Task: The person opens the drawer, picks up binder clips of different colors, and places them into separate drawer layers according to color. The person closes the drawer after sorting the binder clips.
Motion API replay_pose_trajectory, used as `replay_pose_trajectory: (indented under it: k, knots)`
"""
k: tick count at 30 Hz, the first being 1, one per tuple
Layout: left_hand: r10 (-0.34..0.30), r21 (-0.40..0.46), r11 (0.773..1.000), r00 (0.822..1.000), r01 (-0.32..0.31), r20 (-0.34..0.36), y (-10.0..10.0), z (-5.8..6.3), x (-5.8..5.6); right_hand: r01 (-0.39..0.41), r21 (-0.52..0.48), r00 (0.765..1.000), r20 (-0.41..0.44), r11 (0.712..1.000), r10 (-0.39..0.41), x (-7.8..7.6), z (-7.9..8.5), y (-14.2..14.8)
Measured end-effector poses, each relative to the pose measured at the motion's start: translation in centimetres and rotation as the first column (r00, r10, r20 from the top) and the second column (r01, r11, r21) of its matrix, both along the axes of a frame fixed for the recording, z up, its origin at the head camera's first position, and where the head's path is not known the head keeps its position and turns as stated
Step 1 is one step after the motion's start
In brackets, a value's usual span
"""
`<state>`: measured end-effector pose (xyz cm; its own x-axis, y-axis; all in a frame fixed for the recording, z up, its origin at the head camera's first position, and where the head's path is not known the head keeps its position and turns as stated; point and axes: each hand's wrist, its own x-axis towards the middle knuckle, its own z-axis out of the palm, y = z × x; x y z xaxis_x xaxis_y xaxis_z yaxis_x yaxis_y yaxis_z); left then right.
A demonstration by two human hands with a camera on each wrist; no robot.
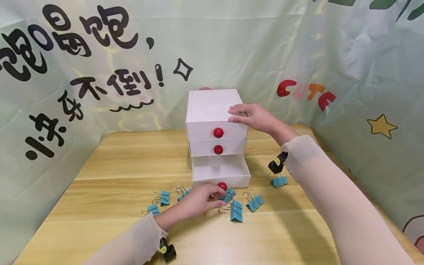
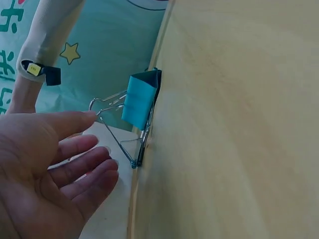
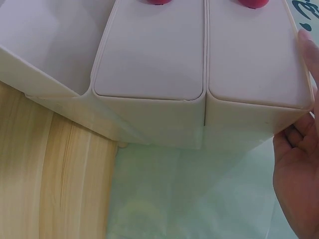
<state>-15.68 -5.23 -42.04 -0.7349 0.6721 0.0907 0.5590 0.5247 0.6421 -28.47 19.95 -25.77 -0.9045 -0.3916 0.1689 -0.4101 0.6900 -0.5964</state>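
A white three-drawer box (image 1: 213, 106) stands on the table with its bottom drawer (image 1: 232, 178) pulled out. In the head view my left hand (image 1: 202, 198) is at that drawer's red knob (image 1: 222, 186), fingertips overlapping it, thumb apart below. The left wrist view shows these fingers loosely bent beside a blue binder clip (image 2: 139, 102) with wire handles. My right hand (image 1: 255, 116) rests on the box's top right edge, fingers extended over the top. From the right wrist camera, the right hand (image 3: 301, 164) lies against the top drawer's side of the box.
Several blue binder clips lie on the wooden table (image 1: 132, 158) before the box, including one at the left (image 1: 153, 210) and one near the front (image 1: 236, 211). Another clip (image 1: 279, 181) is at the right, below the right wrist. A printed cloth (image 1: 232, 44) hangs behind.
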Motion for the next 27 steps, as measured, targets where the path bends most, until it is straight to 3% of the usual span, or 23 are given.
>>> replay_pose_trajectory:
  k: [5,11,20,27]
  knots:
    - [-0.109,-0.139,0.986,0.981,0.086,-0.160,0.4,0.2,0.1,0.003,0.004,1.000,0.005,1.000,-0.003,0.1,0.1,0.1]
    - [-0.264,-0.237,0.948,0.939,0.212,-0.219,0.8,-0.1,0.3,-0.003,0.006,1.000,-0.005,1.000,0.003,0.2,0.0,0.1]
    - [-0.312,-0.276,0.930,0.919,0.243,-0.243,1.9,-0.3,0.9,-0.005,0.003,1.000,-0.010,1.000,0.005,0.1,-0.5,0.1]
    - [-0.277,-0.301,0.934,0.924,0.194,-0.264,3.7,-0.4,0.7,-0.001,0.003,1.000,-0.016,1.000,0.001,0.1,-0.3,0.1]
